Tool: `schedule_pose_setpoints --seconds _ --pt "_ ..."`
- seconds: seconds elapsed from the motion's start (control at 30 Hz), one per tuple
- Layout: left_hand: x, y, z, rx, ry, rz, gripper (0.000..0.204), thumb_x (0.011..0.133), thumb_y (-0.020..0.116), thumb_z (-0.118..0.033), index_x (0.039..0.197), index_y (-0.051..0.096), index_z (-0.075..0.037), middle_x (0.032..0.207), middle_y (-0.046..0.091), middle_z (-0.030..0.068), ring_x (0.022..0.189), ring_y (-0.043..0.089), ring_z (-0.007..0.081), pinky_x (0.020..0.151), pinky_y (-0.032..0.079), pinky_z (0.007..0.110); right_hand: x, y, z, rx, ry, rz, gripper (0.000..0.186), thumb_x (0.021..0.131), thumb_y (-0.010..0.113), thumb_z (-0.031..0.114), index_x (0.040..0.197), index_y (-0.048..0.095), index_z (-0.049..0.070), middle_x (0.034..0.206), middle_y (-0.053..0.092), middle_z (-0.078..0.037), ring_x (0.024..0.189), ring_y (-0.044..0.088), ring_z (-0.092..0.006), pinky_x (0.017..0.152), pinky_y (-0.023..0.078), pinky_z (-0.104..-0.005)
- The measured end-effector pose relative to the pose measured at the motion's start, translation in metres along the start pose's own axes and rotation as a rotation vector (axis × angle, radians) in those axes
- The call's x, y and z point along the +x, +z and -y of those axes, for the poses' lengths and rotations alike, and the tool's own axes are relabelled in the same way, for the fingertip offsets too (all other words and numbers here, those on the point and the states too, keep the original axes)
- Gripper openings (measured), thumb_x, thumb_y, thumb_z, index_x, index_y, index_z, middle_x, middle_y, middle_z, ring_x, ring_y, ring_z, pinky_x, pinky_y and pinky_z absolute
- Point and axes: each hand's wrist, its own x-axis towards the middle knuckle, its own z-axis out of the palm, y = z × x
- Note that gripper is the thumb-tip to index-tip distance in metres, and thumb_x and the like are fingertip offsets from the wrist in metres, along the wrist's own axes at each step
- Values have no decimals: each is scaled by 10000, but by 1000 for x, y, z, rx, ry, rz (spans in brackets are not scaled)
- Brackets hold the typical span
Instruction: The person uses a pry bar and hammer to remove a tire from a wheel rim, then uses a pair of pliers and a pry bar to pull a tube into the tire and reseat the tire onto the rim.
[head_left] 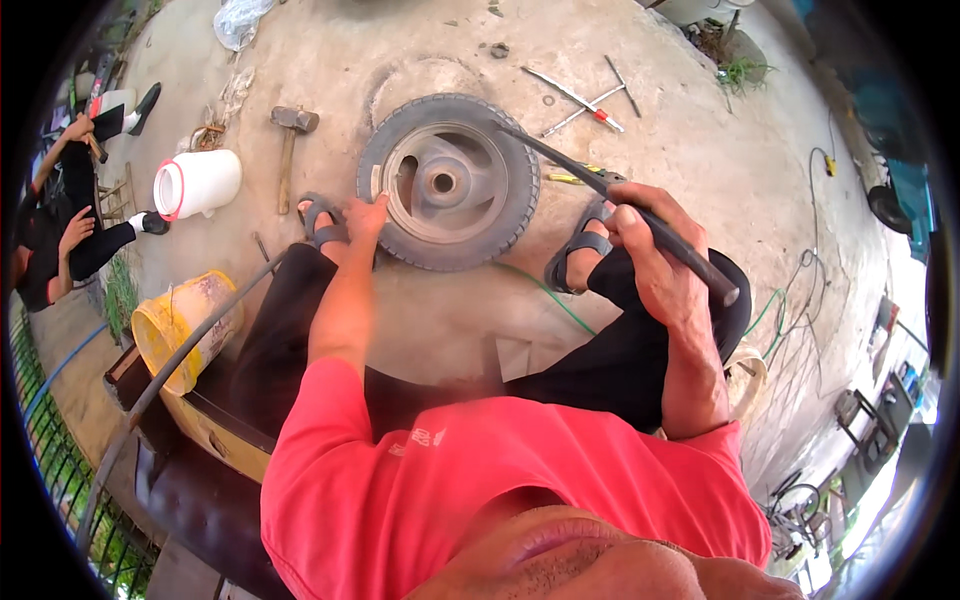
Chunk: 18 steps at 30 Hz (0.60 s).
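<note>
My right hand [662, 250] is wrapped round a long, tapered black metal bar [590, 177], tip over one o'clock on the black-tyred grey metal wheel [442, 207] lying at my twelve. My left hand [364, 215] rests at its eight, pinch unclear; I'd brace firmly there, fingers clear of the tip.

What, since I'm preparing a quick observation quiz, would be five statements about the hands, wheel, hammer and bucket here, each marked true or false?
1. The right hand holds a dark bar. True.
2. A hammer lies left of the wheel. True.
3. The wheel stands upright on its tread. False: it lies flat.
4. The left hand is at the wheel's edge. True.
5. The bucket is right of the wheel. False: the yellow bucket is left of it.
</note>
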Motion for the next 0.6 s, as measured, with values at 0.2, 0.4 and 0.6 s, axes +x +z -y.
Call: schedule_pose_setpoints --seconds 0.2,0.4,0.6 --pt "-75 -16 -40 -85 375 -132 693 851 769 -444 1321 607 39 1283 647 288 1220 628 407 1036 488 470 -20 -14 -17 -358 -243 -107 293 956 651 254 1177 714 72 992 743 -159 874 710 -349 805 555 -411" --pt "-230 -73 -147 -513 855 254 512 946 720 -288 1329 603 30 1169 725 173 1082 694 235 955 525 354 -44 -8 -29 -443 -266 -78 346 974 653 405 1154 743 125 982 756 -118 940 715 -321 830 561 -417" --pt "-316 -141 -150 -649 1063 290 402 1004 660 -165 1328 574 58 1136 729 155 1038 704 199 901 551 305 -57 -16 -40 -503 -308 -196 434 982 543 476 1154 753 138 1053 761 -143 1015 708 -364 882 559 -436"
